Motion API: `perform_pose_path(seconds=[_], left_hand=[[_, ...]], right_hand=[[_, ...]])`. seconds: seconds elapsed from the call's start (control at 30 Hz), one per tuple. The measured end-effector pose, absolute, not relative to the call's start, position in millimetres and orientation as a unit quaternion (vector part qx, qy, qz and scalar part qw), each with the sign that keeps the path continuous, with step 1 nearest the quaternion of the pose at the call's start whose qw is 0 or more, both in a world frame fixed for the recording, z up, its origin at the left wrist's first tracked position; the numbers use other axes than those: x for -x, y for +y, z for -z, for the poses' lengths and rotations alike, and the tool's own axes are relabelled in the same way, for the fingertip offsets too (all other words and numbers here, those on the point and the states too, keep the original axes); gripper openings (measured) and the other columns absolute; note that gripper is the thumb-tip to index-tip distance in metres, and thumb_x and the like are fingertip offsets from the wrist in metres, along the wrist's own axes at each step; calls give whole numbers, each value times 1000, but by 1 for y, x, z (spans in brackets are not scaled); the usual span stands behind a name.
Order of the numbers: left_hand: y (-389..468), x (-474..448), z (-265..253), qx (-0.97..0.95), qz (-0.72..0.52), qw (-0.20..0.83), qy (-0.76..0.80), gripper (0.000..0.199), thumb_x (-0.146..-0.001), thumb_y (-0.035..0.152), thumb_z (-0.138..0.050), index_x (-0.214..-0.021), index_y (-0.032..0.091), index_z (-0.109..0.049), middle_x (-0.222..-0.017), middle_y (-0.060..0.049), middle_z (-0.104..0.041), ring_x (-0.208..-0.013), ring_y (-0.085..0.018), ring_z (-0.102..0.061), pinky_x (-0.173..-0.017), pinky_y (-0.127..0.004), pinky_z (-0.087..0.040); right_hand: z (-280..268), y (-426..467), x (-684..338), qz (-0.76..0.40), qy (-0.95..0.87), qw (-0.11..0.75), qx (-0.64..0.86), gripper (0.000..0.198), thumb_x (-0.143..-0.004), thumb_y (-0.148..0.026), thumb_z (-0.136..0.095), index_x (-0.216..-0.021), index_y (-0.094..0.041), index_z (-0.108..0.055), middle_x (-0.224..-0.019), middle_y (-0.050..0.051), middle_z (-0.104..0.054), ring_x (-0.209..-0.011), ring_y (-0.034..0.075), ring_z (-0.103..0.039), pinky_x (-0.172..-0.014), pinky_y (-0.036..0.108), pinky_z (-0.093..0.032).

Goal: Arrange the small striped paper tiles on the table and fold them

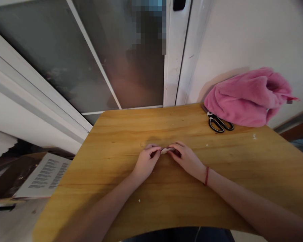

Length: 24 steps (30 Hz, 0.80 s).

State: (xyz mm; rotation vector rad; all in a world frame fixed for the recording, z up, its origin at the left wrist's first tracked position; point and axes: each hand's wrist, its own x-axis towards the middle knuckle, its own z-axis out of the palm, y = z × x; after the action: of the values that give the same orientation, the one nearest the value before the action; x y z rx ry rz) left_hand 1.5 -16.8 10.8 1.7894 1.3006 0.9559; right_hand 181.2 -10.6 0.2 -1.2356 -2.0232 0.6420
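Between my two hands, over the middle of the wooden table, is a small whitish folded piece (164, 151) that looks like paper. Thumb and fingers of my left hand (147, 160) pinch its left end. My right hand (188, 159), with a red string bracelet (206, 175) at the wrist, pinches its right end. Both hands are closed, and their fingers hide the ends of the piece. Its exact kind is too small to make out.
Black-handled scissors (218, 123) lie at the back right of the wooden table (111, 188), blades partly under a pink plush bag (247, 95). White scraps dot the tabletop. A sliding glass door (96, 67) stands behind. An open cardboard box (42, 178) is at the left.
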Motion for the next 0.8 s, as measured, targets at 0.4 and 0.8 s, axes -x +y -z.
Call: perform_pose_path(seconds=[0.4, 0.8], left_hand=[[-21, -4, -7, -811, -297, 216, 456, 34, -83, 14, -49, -116, 20, -50, -108, -5, -60, -101, -19, -51, -91, -37, -43], [-27, -1, -16, -857, -248, 147, 426, 40, -89, 23, -42, -129, 26, -43, -120, -6, -55, -109, -19, -52, -95, -39, -44]], right_hand=[[0, -11, -181, -258, -772, 335, 475, 13, -81, -14, -52, -92, -19, -58, -91, 5, -58, -79, 15, -58, -72, 31, -49], [-3, -11, -181, -246, -781, 322, 476, 9, -80, -11, -51, -85, -18, -55, -87, 5, -57, -77, 15, -56, -68, 28, -47]])
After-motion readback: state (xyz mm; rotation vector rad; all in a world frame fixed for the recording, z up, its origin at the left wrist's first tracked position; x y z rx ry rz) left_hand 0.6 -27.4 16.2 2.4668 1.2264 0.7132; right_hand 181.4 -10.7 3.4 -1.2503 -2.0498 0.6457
